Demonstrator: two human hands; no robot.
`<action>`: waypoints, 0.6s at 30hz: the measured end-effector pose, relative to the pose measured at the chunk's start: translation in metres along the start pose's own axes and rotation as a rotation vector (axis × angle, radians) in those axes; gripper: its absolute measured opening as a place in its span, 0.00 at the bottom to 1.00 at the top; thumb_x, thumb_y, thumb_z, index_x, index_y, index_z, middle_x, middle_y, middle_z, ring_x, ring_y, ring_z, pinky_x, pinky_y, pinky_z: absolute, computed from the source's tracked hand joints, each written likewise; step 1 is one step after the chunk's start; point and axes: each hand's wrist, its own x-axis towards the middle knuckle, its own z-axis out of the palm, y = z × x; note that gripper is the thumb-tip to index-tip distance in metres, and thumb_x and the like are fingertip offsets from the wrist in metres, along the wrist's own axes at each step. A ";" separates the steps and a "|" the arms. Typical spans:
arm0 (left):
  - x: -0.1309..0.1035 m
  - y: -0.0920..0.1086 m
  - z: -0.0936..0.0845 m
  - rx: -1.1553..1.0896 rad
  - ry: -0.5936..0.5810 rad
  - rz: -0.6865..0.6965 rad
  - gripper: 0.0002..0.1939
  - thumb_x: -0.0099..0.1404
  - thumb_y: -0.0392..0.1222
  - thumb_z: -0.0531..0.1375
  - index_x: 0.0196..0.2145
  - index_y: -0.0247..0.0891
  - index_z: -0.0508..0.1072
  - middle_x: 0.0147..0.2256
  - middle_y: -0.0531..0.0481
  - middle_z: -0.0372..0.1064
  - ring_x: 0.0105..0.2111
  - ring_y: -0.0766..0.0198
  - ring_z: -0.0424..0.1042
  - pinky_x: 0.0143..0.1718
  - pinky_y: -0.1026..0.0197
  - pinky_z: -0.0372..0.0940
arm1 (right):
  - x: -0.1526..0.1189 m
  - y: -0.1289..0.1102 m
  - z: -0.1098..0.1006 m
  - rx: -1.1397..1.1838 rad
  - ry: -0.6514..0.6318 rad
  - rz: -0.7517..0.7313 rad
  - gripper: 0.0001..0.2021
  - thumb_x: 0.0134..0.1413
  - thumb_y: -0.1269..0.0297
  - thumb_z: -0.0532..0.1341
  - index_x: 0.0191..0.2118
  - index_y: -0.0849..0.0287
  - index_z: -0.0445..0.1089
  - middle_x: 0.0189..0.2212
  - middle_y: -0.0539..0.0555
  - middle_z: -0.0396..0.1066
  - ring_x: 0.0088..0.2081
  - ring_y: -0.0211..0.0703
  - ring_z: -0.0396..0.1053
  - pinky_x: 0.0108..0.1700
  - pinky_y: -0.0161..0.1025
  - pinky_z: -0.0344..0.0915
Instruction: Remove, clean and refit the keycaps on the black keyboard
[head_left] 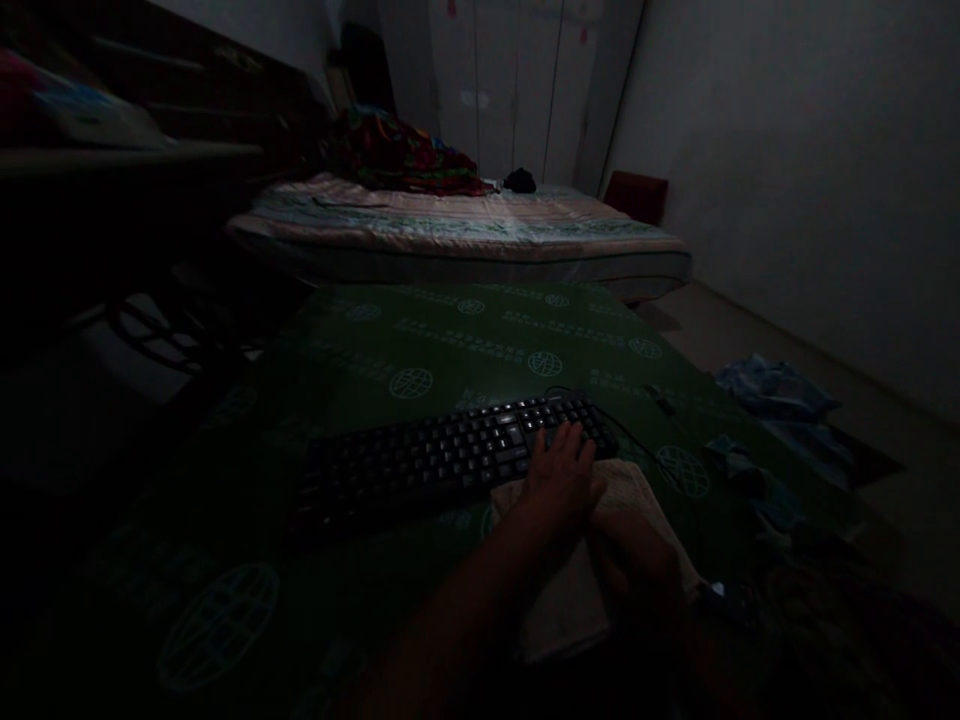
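A black keyboard (450, 445) lies slanted on the green printed sheet (330, 350). My left hand (562, 468) rests over the keyboard's right end, its fingers stretched out across the keys. Close beside it, my right hand (636, 560) is closed on a beige cloth (634, 485), though its fingertips are hard to see in the dim light. The cloth spreads beneath both hands and reaches the keyboard's near edge. From the back right of the keyboard, a thin black cable (637, 440) runs to the right across the sheet.
A bed (480, 235) with a dark floral blanket (405, 155) stands beyond the green surface. Crumpled bluish cloths (776, 390) lie at the right. A small dark object (660, 400) sits past the cable. A white wall (810, 180) bounds the right side.
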 end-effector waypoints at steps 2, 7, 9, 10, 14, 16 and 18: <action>-0.002 0.000 -0.001 -0.004 0.003 0.000 0.28 0.65 0.53 0.51 0.58 0.36 0.60 0.64 0.39 0.50 0.64 0.50 0.48 0.61 0.38 0.46 | 0.000 0.000 -0.001 0.001 -0.003 -0.001 0.09 0.61 0.70 0.52 0.39 0.59 0.70 0.29 0.54 0.74 0.31 0.41 0.70 0.33 0.36 0.63; -0.008 -0.001 0.002 -0.009 0.018 -0.017 0.30 0.66 0.53 0.50 0.60 0.33 0.57 0.65 0.38 0.48 0.65 0.49 0.46 0.61 0.38 0.45 | 0.001 -0.002 -0.001 -0.016 0.008 0.013 0.08 0.61 0.69 0.53 0.38 0.58 0.70 0.30 0.54 0.74 0.31 0.41 0.70 0.33 0.35 0.63; -0.010 -0.002 0.004 -0.011 0.019 -0.019 0.30 0.66 0.54 0.50 0.59 0.34 0.58 0.65 0.38 0.48 0.65 0.50 0.46 0.61 0.38 0.45 | 0.001 -0.002 0.000 -0.003 0.016 0.023 0.08 0.61 0.70 0.53 0.38 0.58 0.70 0.30 0.54 0.74 0.31 0.40 0.70 0.33 0.35 0.63; -0.011 -0.002 0.004 -0.013 0.019 -0.019 0.30 0.66 0.54 0.50 0.59 0.34 0.58 0.64 0.38 0.49 0.64 0.51 0.46 0.61 0.38 0.45 | 0.001 -0.002 0.000 0.003 0.018 0.025 0.08 0.60 0.70 0.54 0.38 0.58 0.70 0.29 0.54 0.74 0.31 0.40 0.70 0.34 0.35 0.63; -0.015 -0.004 0.005 -0.018 0.028 -0.031 0.32 0.66 0.55 0.50 0.61 0.34 0.55 0.65 0.40 0.47 0.65 0.52 0.45 0.62 0.40 0.44 | 0.002 -0.003 0.000 0.005 0.024 0.019 0.08 0.60 0.71 0.53 0.37 0.58 0.70 0.29 0.54 0.73 0.32 0.41 0.70 0.35 0.36 0.64; -0.017 -0.004 0.004 -0.017 0.034 -0.050 0.33 0.66 0.55 0.49 0.62 0.33 0.54 0.65 0.38 0.47 0.65 0.51 0.45 0.62 0.40 0.43 | 0.003 -0.004 0.000 0.007 0.024 0.023 0.09 0.61 0.70 0.53 0.38 0.58 0.70 0.29 0.54 0.73 0.32 0.41 0.70 0.35 0.36 0.64; -0.020 -0.005 0.003 -0.016 0.035 -0.066 0.33 0.66 0.56 0.49 0.62 0.32 0.55 0.64 0.38 0.49 0.65 0.51 0.45 0.63 0.40 0.42 | 0.004 -0.005 -0.001 0.007 0.010 0.029 0.09 0.61 0.70 0.52 0.39 0.58 0.70 0.29 0.53 0.73 0.31 0.41 0.70 0.34 0.36 0.64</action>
